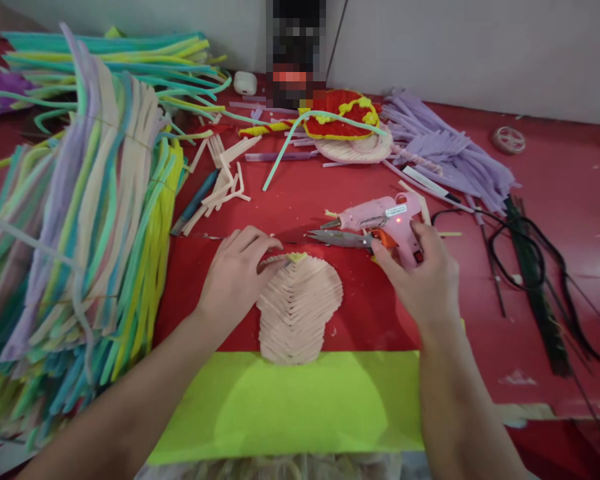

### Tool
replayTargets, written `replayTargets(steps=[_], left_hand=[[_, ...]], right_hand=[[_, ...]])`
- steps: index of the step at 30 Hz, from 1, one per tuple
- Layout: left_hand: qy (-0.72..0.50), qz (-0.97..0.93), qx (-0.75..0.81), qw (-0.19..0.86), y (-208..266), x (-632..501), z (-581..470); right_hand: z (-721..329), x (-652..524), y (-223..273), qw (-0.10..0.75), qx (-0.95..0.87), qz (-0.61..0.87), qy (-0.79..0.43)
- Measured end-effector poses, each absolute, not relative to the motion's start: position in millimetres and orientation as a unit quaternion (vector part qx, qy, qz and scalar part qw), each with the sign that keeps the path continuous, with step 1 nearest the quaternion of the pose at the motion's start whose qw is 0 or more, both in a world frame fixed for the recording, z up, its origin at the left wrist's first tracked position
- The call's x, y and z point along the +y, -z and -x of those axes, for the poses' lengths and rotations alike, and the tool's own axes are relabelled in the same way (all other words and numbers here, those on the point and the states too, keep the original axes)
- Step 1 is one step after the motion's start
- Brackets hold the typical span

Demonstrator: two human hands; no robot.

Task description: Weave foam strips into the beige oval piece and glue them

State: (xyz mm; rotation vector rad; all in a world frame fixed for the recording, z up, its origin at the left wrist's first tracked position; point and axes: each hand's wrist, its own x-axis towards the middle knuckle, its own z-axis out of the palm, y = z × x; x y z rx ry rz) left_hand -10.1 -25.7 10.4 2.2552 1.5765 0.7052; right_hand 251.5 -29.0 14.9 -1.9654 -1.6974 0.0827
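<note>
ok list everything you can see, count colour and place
piece: one, pale pink, front centre
sheet: one, lime, front edge
glue gun: one, pink, centre right
scissors: one, grey and orange, beside glue gun
scraps: many, pale pink, centre left
strips: many, mixed, left and back
disc: one, pale pink, back centre
ornament: one, red and yellow, over disc
case: one, white, back
blurred item: one, mostly black, back
spool: one, pale, back right
wires: many, dark, right
cord: one, black, right
table: one, red, beneath
wall: one, grey, back
left grip: one, bare, at piece
right grip: one, bare, at glue gun
</note>
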Motion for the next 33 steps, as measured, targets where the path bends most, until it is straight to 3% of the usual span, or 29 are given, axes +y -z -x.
replayTargets(steps=[27,33], left_hand=[[-0.282,-0.804,0.476,0.219,-4.8,-21.4,7.8],[-0.207,-0.848,0.417,0.254,-13.9,-21.9,14.6]], right_hand=[[-244.7,-31.6,-17.2,0.24,-0.649,0.718,-0.07],[-244.9,-35.2,-14.0,0.245,-0.685,0.686,-0.032]])
